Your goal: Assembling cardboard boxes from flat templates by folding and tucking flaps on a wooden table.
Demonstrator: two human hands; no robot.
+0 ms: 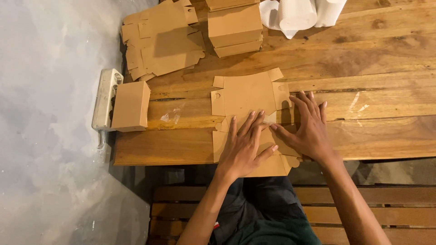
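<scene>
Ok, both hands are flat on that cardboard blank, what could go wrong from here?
The flat cardboard blank hangs over the near edge of the wooden table, so it could slide or bend under the left hand and right hand. The assembled box sits at the table's left edge, partly over a white power strip; a nudge might tip it off.

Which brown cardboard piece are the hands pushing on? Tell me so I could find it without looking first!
Find the long wooden table and go to its near edge. There both hands, the left hand and the right hand, press flat on one unfolded cardboard box blank. Unlike the stack of flat blanks and the folded boxes at the far edge, it lies alone, spread open.
</scene>
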